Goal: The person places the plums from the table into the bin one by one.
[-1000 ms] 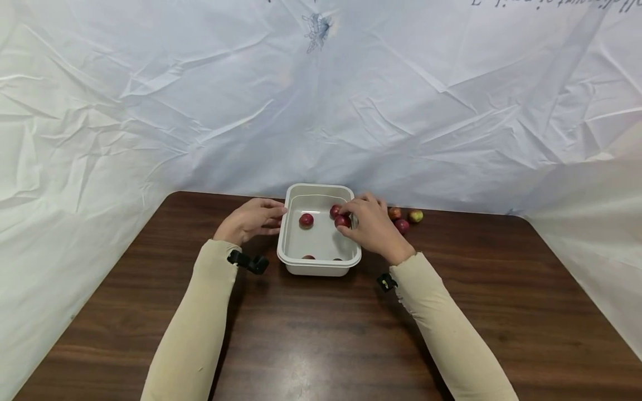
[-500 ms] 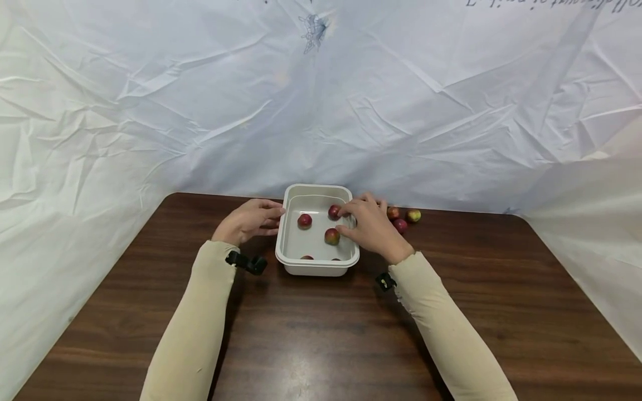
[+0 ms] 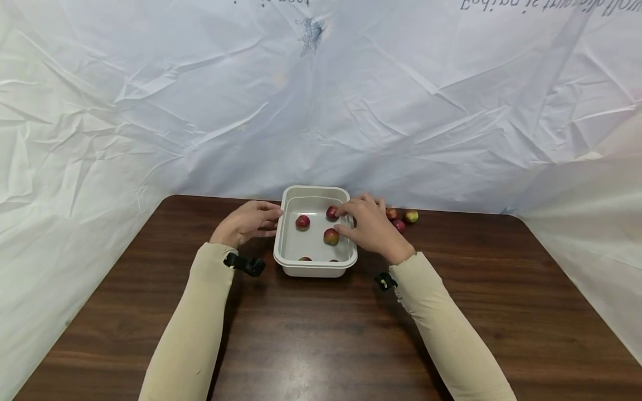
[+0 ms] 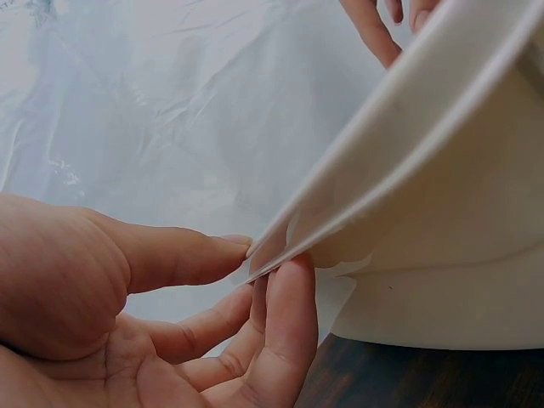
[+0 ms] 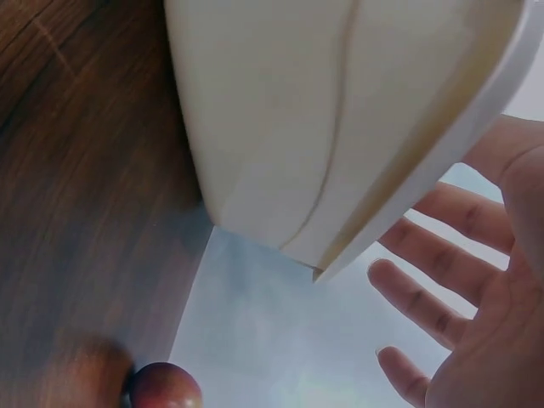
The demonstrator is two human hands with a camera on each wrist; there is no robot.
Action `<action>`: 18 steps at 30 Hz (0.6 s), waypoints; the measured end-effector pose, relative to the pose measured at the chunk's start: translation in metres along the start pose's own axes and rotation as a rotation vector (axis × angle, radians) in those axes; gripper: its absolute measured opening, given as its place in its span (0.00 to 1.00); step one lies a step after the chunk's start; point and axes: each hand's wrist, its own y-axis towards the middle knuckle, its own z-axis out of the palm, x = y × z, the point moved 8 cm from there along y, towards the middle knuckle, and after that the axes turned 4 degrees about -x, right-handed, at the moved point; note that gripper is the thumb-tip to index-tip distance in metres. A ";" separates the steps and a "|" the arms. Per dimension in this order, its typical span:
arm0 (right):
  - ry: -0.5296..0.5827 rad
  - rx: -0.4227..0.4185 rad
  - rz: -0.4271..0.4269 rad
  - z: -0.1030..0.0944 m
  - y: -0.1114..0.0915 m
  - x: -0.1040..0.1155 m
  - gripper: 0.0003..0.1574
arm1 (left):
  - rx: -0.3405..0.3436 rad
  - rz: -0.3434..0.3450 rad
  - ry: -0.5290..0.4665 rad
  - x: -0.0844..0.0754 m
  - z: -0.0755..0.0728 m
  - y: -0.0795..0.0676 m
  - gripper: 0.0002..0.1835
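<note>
Head: flipped lettering [image 3: 554, 6] includes "is"; left hand [image 3: 248, 223] pinches tub [image 3: 315, 271].

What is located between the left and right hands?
A white container, with reddish fruits inside, lies between the left hand and right hand in the head view.

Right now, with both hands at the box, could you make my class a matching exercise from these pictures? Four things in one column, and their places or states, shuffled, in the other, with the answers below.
Column one
1. White box
2. Left hand
3. Right hand
4. Yellow-green fruit

Column two
A. Reaching over the box's right side, fingers holding nothing
B. Outside the box, farthest right of the fruit on the table
C. Standing with reddish fruits inside
D. Pinching the box's left rim

Right pairs: 1-C, 2-D, 3-A, 4-B
</note>
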 end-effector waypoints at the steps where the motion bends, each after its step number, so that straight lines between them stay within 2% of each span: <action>1: 0.002 -0.002 -0.002 0.000 0.000 0.001 0.15 | 0.000 0.000 0.000 0.000 0.000 0.000 0.23; 10: 0.018 -0.008 -0.013 -0.004 -0.001 0.004 0.16 | -0.006 0.000 0.003 0.001 0.000 0.000 0.22; 18: 0.029 -0.033 -0.002 -0.017 -0.001 -0.006 0.21 | -0.004 0.000 0.005 0.000 0.000 -0.001 0.22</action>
